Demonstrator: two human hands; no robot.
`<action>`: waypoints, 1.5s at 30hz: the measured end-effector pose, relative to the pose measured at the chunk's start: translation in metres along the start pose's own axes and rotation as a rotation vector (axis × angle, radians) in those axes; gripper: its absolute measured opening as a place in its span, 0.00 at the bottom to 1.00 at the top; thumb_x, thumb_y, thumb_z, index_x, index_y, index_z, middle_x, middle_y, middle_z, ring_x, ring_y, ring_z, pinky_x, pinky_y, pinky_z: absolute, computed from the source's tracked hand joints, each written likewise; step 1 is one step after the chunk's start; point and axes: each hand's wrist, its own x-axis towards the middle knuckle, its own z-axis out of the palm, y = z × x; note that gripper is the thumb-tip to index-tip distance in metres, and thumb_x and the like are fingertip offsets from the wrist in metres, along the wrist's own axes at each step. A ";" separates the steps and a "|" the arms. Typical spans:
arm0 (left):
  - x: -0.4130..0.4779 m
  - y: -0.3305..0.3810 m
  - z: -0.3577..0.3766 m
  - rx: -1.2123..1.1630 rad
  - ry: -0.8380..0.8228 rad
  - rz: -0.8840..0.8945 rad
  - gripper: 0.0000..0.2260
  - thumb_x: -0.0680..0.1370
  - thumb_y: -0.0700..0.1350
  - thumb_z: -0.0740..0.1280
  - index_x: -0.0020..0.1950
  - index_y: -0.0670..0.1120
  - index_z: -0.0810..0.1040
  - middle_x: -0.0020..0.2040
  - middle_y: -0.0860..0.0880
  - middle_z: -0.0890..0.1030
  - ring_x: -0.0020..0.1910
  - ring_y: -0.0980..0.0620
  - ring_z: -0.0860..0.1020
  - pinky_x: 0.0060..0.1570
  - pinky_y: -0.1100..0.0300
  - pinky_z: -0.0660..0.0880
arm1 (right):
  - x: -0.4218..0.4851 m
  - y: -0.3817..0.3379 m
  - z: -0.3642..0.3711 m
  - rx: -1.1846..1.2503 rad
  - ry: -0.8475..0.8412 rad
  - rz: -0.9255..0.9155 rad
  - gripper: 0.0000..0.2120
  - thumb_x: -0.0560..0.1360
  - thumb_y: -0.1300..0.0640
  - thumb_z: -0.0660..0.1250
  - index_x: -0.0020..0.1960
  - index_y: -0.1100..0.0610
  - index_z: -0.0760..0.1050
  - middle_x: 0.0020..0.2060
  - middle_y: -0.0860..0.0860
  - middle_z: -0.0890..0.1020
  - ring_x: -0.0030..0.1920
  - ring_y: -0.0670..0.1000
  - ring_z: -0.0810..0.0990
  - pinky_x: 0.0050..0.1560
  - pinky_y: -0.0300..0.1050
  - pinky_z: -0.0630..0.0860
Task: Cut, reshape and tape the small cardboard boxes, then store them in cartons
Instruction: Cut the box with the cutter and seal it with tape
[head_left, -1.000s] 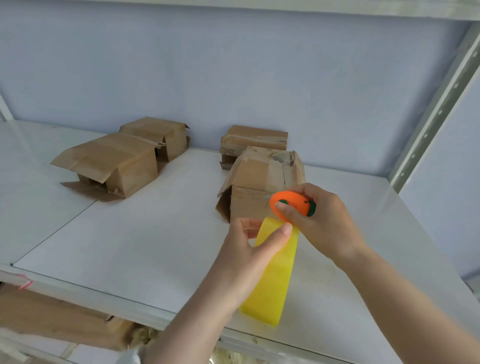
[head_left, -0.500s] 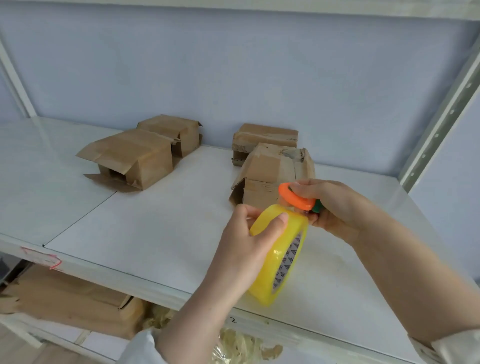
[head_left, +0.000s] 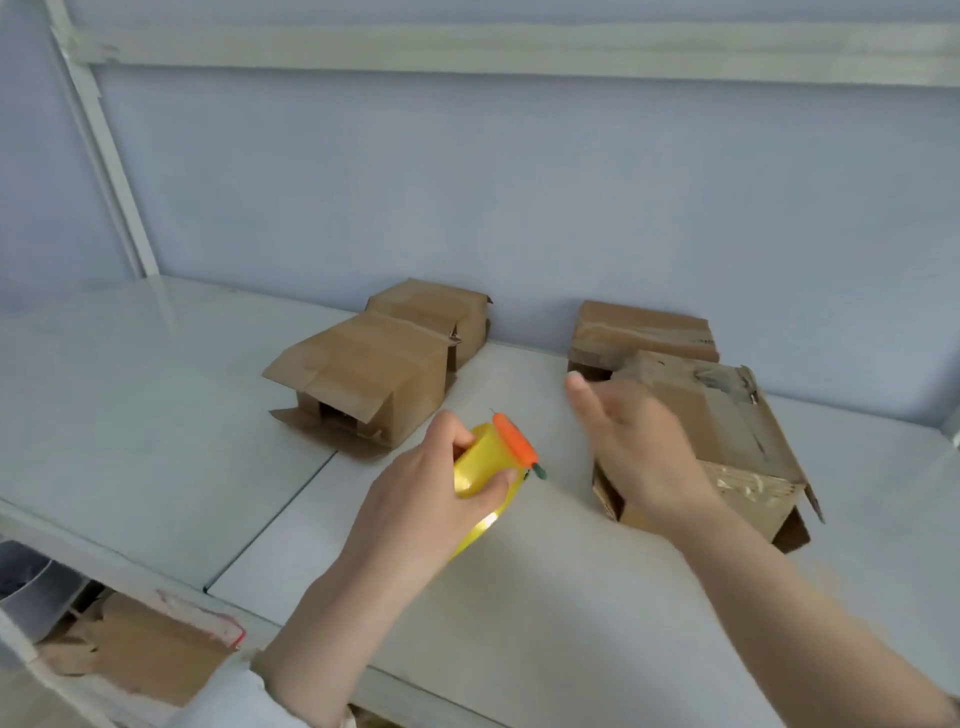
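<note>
Cardboard box (head_left: 737, 415) partly behind blurred right hand (head_left: 639, 452), left hand (head_left: 415, 509) gripping tape (head_left: 483, 457)

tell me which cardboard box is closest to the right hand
The front right box, partly hidden behind the right hand; the other three sit farther back or left.

It is looking like a storeroom: white metal shelving (head_left: 104, 171) is holding worn cardboard boxes (head_left: 374, 374) by a bare wall (head_left: 519, 197).

Four small cardboard boxes: front-left box (head_left: 363, 379), back-left box (head_left: 436, 312), back-right box (head_left: 639, 332), front-right box (head_left: 743, 431). One yellow tape roll (head_left: 483, 462), carrying one orange cutter (head_left: 514, 439). Two hands: left hand (head_left: 421, 504), right hand (head_left: 639, 447).
</note>
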 end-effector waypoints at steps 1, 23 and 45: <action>0.006 -0.006 0.000 0.068 0.015 0.027 0.15 0.73 0.57 0.66 0.49 0.51 0.65 0.46 0.55 0.78 0.45 0.51 0.77 0.43 0.56 0.72 | 0.000 0.004 -0.007 0.033 0.068 -0.040 0.16 0.79 0.47 0.57 0.39 0.48 0.78 0.40 0.44 0.76 0.43 0.45 0.71 0.40 0.24 0.65; -0.005 0.106 0.100 -0.010 -0.236 0.398 0.33 0.73 0.68 0.45 0.76 0.55 0.52 0.76 0.59 0.42 0.71 0.67 0.34 0.66 0.73 0.35 | -0.060 0.081 -0.103 -0.420 -0.056 -0.013 0.20 0.81 0.47 0.47 0.63 0.46 0.74 0.59 0.43 0.76 0.60 0.42 0.69 0.60 0.33 0.59; 0.047 0.129 0.146 0.540 -0.583 0.352 0.23 0.83 0.52 0.41 0.76 0.52 0.38 0.77 0.52 0.38 0.75 0.56 0.37 0.73 0.53 0.35 | -0.008 0.145 -0.108 -0.657 -0.388 -0.012 0.26 0.82 0.47 0.39 0.76 0.54 0.36 0.76 0.49 0.37 0.74 0.46 0.33 0.71 0.42 0.33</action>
